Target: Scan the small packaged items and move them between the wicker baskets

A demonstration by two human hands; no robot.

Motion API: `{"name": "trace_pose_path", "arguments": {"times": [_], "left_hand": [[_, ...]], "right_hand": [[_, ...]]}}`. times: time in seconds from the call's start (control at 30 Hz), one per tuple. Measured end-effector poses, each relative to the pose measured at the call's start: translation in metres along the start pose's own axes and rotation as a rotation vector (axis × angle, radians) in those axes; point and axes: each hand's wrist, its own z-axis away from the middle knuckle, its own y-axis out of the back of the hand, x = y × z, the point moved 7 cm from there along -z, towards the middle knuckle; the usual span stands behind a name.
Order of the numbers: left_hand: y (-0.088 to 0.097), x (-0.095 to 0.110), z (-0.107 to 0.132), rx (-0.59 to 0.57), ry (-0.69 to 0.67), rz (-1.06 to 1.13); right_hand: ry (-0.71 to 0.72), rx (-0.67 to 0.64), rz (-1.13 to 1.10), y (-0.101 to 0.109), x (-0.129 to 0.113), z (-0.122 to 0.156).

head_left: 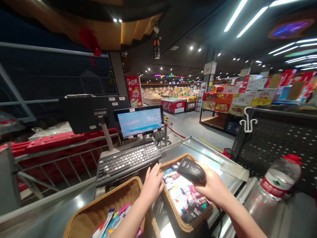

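The right grip (211, 182) clasps a scanner (190, 170) above a basket (187, 227). The left grip (153, 183) hovers, released, near the keyboard (130, 160)

A shiny metal checkout counter (80, 202) reflects the overhead lights in bright patches. Directly on it stand two brown wicker baskets set apart, a strip of metal between them: the left basket (114, 195), cut off by the lower picture edge, and the right basket (189, 227), wholly within view. Metal also shows beyond the right basket.
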Motion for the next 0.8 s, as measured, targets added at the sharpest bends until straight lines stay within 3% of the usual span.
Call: {"name": "trace_pose_path", "arguments": {"times": [0.23,0.43,0.63,0.8], "left_hand": [[-0.085,0.04,-0.09,-0.025,-0.164,-0.01],[-0.135,0.056,-0.127,-0.1,-0.226,-0.003],[-0.157,0.067,-0.145,-0.134,-0.252,0.017],[-0.142,0.068,-0.14,-0.122,-0.274,0.066]], "right_hand": [[-0.05,0.033,0.003,0.037,0.047,-0.006],[-0.076,0.036,-0.019,0.045,0.082,-0.016],[-0.09,0.025,-0.063,0.046,0.104,-0.032],[-0.111,0.02,-0.074,0.044,0.12,-0.039]]}}
